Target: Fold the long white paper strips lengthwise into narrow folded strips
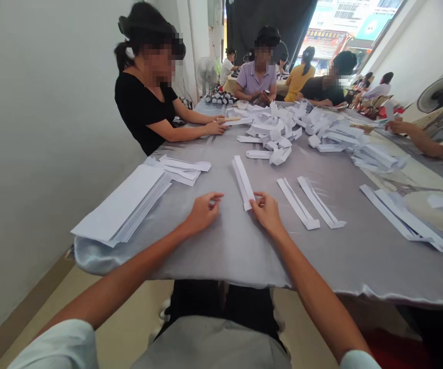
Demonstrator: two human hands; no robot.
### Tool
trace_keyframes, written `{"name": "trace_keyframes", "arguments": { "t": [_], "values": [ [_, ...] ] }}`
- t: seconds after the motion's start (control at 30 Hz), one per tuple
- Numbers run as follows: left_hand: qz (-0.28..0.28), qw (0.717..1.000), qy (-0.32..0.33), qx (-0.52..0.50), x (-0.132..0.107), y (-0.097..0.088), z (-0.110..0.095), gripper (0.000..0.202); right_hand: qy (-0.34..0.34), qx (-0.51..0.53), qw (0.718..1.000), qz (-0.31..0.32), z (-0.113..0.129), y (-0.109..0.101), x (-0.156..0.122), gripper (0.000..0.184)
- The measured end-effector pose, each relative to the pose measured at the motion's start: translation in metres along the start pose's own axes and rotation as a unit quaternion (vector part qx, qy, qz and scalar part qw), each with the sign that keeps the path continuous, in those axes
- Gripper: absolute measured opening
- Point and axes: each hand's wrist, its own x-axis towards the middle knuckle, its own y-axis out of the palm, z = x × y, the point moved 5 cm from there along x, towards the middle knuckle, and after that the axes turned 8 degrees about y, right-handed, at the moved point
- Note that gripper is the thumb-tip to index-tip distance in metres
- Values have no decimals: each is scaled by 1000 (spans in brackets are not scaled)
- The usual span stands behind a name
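Note:
A long folded white paper strip [242, 179] slants away from me over the grey tablecloth. My right hand [266, 211] pinches its near end between thumb and fingers. To the left of the strip, my left hand [205, 211] is apart from it, fingers loosely curled with a gap to the thumb and nothing visible between them. Two similar folded strips, one nearer [297, 204] and one farther right [320, 203], lie beside my right hand. A stack of white paper sheets [119, 202] rests on the left, beyond my left forearm.
Loose folded strips [183, 166] lie behind the stack. A big heap of folded paper [273, 128] covers the table's far middle. More strips [409, 218] are at the right. A co-worker in black [146, 102] holds paper at the left edge; other people sit around the far side.

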Motion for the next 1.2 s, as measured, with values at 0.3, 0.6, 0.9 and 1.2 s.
{"name": "trace_keyframes", "arguments": {
  "t": [0.3, 0.6, 0.9, 1.2],
  "values": [
    [62, 840, -145, 520, -19, -164, 11, 57, 18, -233, 971, -51, -26, -73, 1, 44],
    [78, 842, -171, 506, -37, -177, 19, 55, -68, -397, 912, -69, -14, -56, -24, 45],
    [0, 897, -131, 423, -39, -164, -21, 55, -145, -416, 898, 16, -26, -45, -21, 35],
    [-118, 983, -117, -76, -29, -110, -64, 40, -39, -463, 882, -81, -48, -106, -9, 35]
  ]
}}
